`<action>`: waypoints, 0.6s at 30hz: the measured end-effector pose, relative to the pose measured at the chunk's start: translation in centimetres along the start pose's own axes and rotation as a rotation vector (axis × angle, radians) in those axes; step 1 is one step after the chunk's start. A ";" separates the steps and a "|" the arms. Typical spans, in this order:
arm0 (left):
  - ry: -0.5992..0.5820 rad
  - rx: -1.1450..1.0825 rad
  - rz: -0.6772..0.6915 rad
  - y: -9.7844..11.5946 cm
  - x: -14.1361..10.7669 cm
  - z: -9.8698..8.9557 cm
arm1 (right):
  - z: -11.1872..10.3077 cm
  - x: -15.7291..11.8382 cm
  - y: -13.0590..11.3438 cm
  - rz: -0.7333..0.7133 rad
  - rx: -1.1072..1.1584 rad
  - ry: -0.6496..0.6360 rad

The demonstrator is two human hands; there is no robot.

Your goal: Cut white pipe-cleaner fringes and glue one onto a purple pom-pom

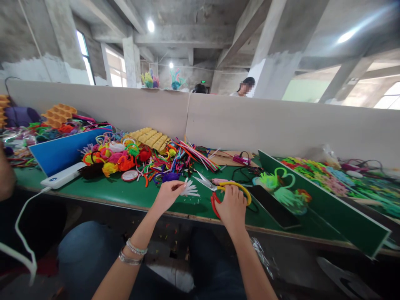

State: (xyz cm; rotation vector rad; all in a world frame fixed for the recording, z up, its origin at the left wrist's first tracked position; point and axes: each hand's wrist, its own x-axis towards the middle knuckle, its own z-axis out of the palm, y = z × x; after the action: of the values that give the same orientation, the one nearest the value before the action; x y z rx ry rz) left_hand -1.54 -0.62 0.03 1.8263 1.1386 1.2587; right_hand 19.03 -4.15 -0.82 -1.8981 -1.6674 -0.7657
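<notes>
My left hand (168,196) is closed in a pinch on a small fan of white pipe-cleaner strips (191,192), just above the green tabletop. My right hand (231,206) grips a pair of scissors (203,182) with one red and one yellow handle loop. The scissor blades are spread and point up and left, close to the white strips but apart from them. Tiny white clippings lie on the table below the fan. Behind my hands, loose coloured pipe cleaners (198,155) lie heaped, beside a pile of fuzzy pipe-cleaner shapes (118,160).
A dark phone (275,206) and a green fuzzy swan figure (286,191) sit right of my hand, before a green divider board (325,204). Left are a white device with a cable (64,176) and a blue board (70,150). Another person (245,87) is beyond the partition (250,121).
</notes>
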 end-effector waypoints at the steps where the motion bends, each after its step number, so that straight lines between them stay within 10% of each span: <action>1: -0.001 -0.002 -0.002 0.1 0.0 0.0 | -0.1 0.0 0.0 0.014 -0.015 -0.001; 18: -0.012 -0.057 0.001 0.5 -0.1 0.1 | 0.2 0.4 1.1 0.000 0.095 0.008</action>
State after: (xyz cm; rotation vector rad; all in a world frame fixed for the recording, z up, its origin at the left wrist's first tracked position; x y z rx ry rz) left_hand -1.31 -0.92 0.38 1.7902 1.0845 1.2665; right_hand 20.22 -3.84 -0.67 -1.8273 -1.6690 -0.6813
